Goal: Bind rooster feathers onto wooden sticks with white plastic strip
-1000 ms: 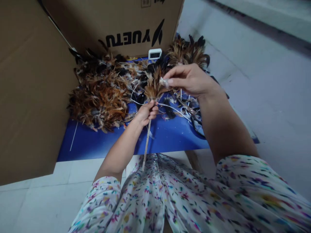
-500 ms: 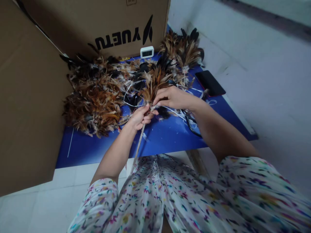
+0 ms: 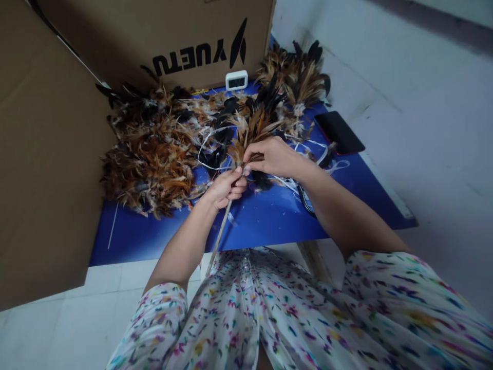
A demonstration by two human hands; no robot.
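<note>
My left hand (image 3: pixel 225 188) is closed round a thin wooden stick (image 3: pixel 217 240) that slants down toward my lap. A tuft of brown and tan feathers (image 3: pixel 252 131) sits at the stick's top end. My right hand (image 3: pixel 271 156) is closed on the base of that tuft, fingers pinched against the feathers just above my left hand. Both hands hover over a blue table top (image 3: pixel 262 216).
A heap of brown and black feathers (image 3: pixel 148 156) covers the table's left and back. White strings (image 3: pixel 210 149) lie tangled near the hands. A dark phone (image 3: pixel 339 132) rests at the right, a small white timer (image 3: pixel 236 80) at the back. Cardboard boxes (image 3: pixel 46 154) wall the left and rear.
My right hand has come down from holding a feather above the tuft to pinching the tuft's base beside my left hand. The view shifted, showing the phone.
</note>
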